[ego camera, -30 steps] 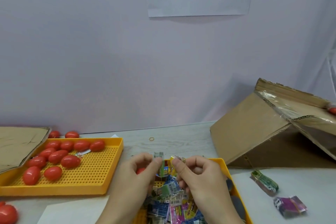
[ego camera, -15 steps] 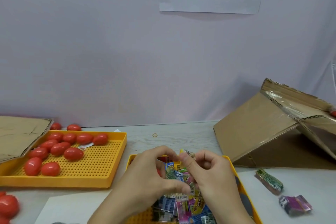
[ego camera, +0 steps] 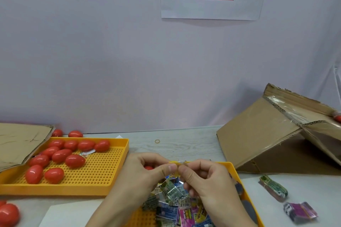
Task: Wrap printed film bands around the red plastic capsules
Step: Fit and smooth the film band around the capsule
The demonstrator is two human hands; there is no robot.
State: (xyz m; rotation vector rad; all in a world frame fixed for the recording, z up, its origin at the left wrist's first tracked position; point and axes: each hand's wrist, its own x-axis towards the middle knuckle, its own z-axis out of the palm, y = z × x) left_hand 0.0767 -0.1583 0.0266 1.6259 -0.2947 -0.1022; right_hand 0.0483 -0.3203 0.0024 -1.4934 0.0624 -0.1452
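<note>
Wall: pale lilac, running behind the worktop (ego camera: 184,145); a white sheet (ego camera: 212,5) with black characters and a red-and-black strip hangs well above the hands.
Worktop: light grey wood grain, carrying everything below.
Left hand (ego camera: 140,177): fingers curled, thumb and forefinger pinching one end of a film band (ego camera: 176,168); a red capsule (ego camera: 148,167) shows inside the curl of the fingers.
Right hand (ego camera: 206,180): fingers curled, thumb and forefinger pinching the other end of the same band.
Hands together: fingertips almost touching, the band stretched between them.
Band: yellow-edged printed film, held just above the near tray (ego camera: 238,177).
Near tray: yellow, under both hands, heaped with loose printed bands (ego camera: 177,202).
Far tray (ego camera: 96,173): yellow and perforated, left of the left hand, holding a cluster of red capsules (ego camera: 60,155) at its far-left end.
Stray capsules: two behind the far tray by the wall, one (ego camera: 8,214) at the left edge, nearer than the far tray.
Flat cardboard (ego camera: 20,142): overlaps the far tray's left corner.
Box (ego camera: 267,134): cardboard, tipped on its side, right of the right hand and further back.
Bundles: a green one (ego camera: 273,188) and a purple one (ego camera: 299,212), on the worktop right of the near tray.
Rubber ring (ego camera: 157,141): beyond the hands, lying alone.
</note>
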